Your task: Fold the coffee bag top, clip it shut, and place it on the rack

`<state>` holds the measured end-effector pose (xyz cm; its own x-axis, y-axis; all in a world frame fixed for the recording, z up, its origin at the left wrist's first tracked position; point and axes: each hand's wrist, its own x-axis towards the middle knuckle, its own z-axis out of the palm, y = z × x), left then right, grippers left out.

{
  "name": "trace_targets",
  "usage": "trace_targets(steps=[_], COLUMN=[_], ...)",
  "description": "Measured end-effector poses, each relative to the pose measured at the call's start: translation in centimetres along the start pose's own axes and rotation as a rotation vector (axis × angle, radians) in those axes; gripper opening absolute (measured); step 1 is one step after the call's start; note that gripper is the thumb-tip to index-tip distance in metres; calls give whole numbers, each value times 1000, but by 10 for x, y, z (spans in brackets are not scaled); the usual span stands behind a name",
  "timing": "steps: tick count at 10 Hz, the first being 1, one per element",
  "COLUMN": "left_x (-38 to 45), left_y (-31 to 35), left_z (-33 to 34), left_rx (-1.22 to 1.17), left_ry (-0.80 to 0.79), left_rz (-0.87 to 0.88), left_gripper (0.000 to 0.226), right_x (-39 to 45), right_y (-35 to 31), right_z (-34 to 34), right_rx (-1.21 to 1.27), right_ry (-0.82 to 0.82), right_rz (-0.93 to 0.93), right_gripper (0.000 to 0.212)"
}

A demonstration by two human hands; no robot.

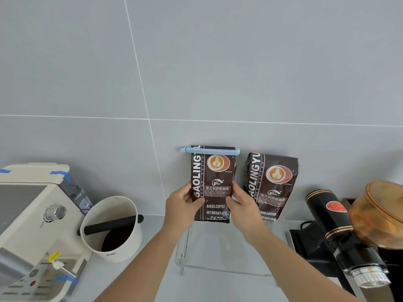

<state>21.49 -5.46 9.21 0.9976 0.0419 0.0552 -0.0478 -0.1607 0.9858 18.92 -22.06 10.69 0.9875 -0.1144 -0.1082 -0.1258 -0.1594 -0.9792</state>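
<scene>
A dark brown coffee bag (214, 177) stands upright against the grey wall, its bottom at the back of a clear acrylic rack (220, 249). A light blue clip (209, 150) runs across its folded top and is shut on it. My left hand (182, 207) grips the bag's left edge and my right hand (243, 205) grips its right edge, thumbs on the front. A second, unclipped coffee bag (272, 184) leans on the wall at the rack's right end.
A cream espresso machine (32, 221) fills the left. Beside it stands a white knock box (113, 227) with a black bar. On the right are a black grinder (340, 234) and an amber jar (381, 212). The grey counter (130, 277) runs along the front.
</scene>
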Motion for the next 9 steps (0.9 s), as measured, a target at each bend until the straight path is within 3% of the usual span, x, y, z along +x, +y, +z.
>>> trace_targets(steps=[5, 8, 9], left_x=[-10, -30, -48], left_y=[8, 27, 39], left_z=[2, -14, -24], left_rx=[218, 150, 26], left_ry=[79, 97, 44], left_rz=[-10, -157, -192], left_gripper=[40, 55, 42], right_x=[-7, -36, -48], right_y=[-6, -30, -42], right_z=[-5, -19, -25], right_rx=[-30, -29, 21], right_ry=[-18, -62, -58], right_rz=[3, -10, -13], right_gripper=[52, 41, 33])
